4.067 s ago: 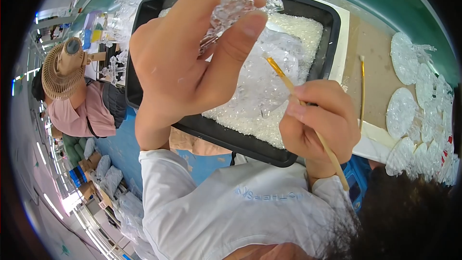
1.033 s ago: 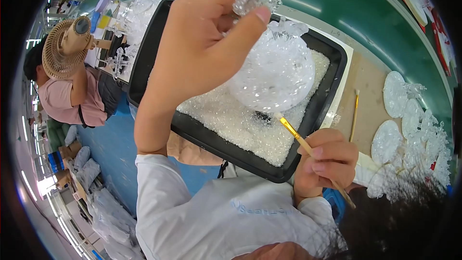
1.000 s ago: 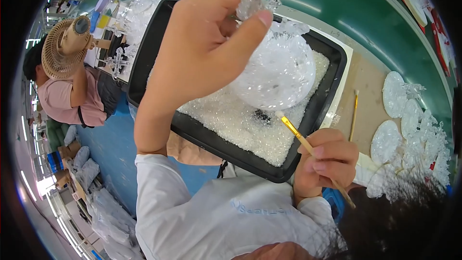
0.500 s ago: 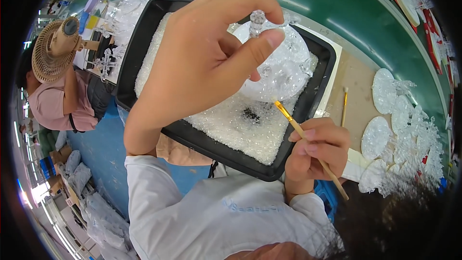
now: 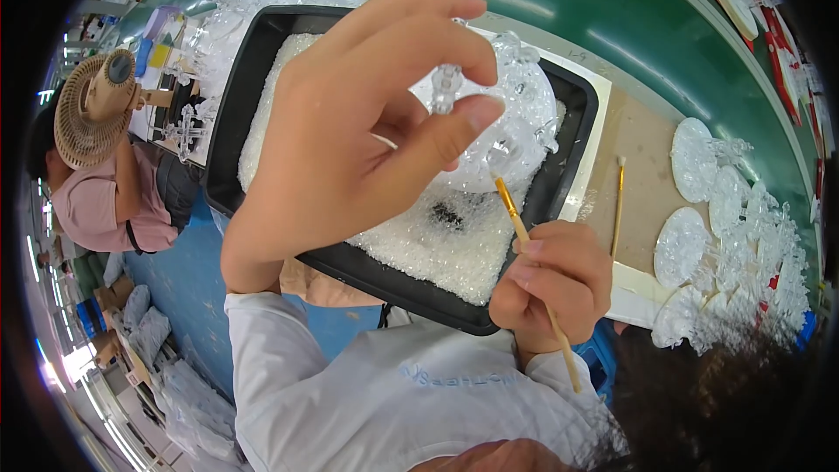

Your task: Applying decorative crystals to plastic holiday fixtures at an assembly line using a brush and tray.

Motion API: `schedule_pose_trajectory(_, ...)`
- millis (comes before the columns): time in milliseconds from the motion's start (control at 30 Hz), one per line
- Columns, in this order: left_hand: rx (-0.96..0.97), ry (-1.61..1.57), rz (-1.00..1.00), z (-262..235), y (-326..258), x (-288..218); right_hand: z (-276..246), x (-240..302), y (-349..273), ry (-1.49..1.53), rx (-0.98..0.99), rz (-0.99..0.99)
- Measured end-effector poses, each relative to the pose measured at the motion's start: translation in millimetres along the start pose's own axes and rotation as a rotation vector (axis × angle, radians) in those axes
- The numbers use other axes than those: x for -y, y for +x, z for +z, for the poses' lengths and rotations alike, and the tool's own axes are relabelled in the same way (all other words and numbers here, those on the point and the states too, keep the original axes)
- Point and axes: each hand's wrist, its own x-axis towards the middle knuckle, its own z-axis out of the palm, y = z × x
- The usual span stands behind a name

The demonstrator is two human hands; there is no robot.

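Note:
My left hand (image 5: 350,114) is raised over the black tray, thumb and fingers closed around a small clear knobbed piece (image 5: 446,87). Just beyond it is a round, whitish clear disc (image 5: 520,131) with lumpy clear parts on it; whether the piece and the disc are joined, I cannot tell. A slim paintbrush (image 5: 524,232) with a pale wooden handle and gold ferrule is gripped in my right hand (image 5: 559,284). Its tip points up at the disc's near edge; contact is unclear. Glittering clear granules (image 5: 428,253) fill the tray below, with a dark patch among them.
The black tray (image 5: 572,183) rests on the bench. A second brush (image 5: 620,201) lies on a brown board (image 5: 642,149) at right. Clear discs and figures (image 5: 682,245) stand farther right, with more (image 5: 262,9) at far left. A beige fan (image 5: 96,105) is near a seated person (image 5: 100,197).
My left hand has shifted slightly left and nearer, together with the clear piece and disc. My right hand and brush have moved left and a little down.

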Motion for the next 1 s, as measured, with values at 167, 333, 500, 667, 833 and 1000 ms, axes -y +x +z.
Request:
schedule_pose_trajectory(167, 0.081, 0.126, 0.122, -3, 1, -10, -4, 2, 5, -0.068, 0.039, 0.007)
schedule_pose_trajectory(333, 0.082, 0.095, 0.099, 1, -5, -1, -5, -5, -1, 0.042, -0.063, -0.074)
schedule_pose_trajectory(500, 0.153, 0.378, 0.239, -2, 2, 9, -7, -3, 1, 0.023, -0.06, -0.032)
schedule_pose_trajectory(667, 0.132, 0.513, 0.507, -4, 6, 15, -8, -2, -1, 0.026, -0.046, -0.047)
schedule_pose_trajectory(833, 0.084, 0.603, 0.612, -3, 0, 5, -3, -3, 3, 0.049, -0.015, -0.1)
schedule_pose_trajectory(1000, 0.069, 0.627, 0.809, 3, -2, 7, 3, -5, 8, 0.019, -0.016, -0.111)
